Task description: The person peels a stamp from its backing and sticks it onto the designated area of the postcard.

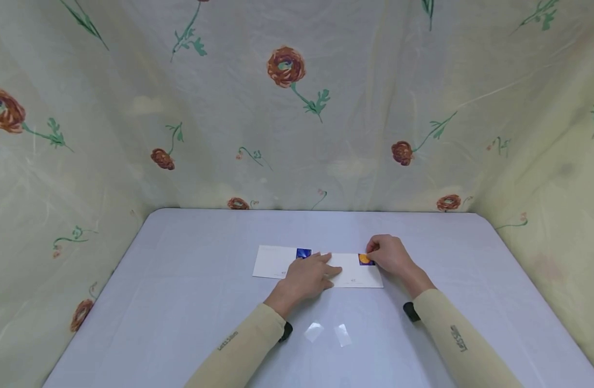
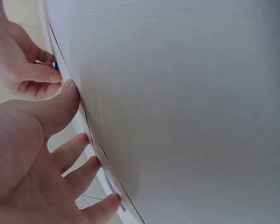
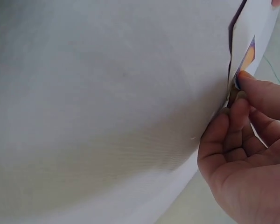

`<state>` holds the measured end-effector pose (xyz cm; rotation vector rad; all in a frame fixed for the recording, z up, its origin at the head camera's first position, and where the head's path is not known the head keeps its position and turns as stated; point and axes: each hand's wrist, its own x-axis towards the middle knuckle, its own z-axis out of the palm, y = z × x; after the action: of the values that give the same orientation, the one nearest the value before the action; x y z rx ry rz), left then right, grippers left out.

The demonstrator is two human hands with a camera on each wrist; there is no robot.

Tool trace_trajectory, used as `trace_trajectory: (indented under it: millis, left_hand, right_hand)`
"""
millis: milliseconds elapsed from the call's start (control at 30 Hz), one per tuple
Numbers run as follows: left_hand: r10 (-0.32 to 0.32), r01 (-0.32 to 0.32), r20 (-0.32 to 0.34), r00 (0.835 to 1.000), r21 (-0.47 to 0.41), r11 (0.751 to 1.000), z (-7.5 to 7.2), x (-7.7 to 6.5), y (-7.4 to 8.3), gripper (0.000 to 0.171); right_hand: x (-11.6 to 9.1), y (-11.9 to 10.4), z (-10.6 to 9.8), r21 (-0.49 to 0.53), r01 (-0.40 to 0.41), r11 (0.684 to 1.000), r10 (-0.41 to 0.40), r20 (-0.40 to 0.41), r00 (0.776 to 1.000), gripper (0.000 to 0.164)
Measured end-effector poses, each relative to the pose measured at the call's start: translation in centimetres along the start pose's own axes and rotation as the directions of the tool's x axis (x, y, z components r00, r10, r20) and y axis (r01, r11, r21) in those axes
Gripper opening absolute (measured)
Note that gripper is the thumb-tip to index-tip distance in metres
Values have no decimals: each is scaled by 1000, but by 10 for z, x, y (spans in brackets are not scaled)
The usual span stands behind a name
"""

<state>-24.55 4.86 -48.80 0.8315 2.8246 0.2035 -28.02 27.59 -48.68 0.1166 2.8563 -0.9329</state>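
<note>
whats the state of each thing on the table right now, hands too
left envelope: flat, blue stamp at its corner
right envelope: flat, overlapping the left one
orange stamp: on right envelope's corner
left hand: flat, pressing the envelopes
right hand: fingertips pinching the orange stamp
two clear film pieces: loose, untouched

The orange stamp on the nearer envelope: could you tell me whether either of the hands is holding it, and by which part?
The right hand pinches the orange stamp at its right edge; the left hand rests flat on the envelope, holding nothing.
</note>
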Motion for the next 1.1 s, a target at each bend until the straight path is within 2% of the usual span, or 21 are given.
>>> trace_trajectory:
  millis: [233,433,767,900,1100]
  left_hand:
    - [10,-10,-6,1000,9,1000,5,2,0,46]
    - [22,-22,-6,1000,23,1000,5,1,0,45]
    - [7,-7,0,1000,30,1000,3,0,1,46]
    - [7,-8,5,1000,27,1000,3,1,1,47]
    - [6,-6,8,1000,37,999,1,1,1,46]
  right_hand:
    - [1,4,0,-45,2,999,-3,-22,1000,6]
    - [2,8,0,-11,-15,1000,14,-28,1000,9]
    - [2,8,-1,15,6,1000,-5,-41,999,8]
    - [2,9,-2,19,-12,1000,13,-16,1000,8]
    - [3,12,-9,40,-16,999,12,87,996,9]
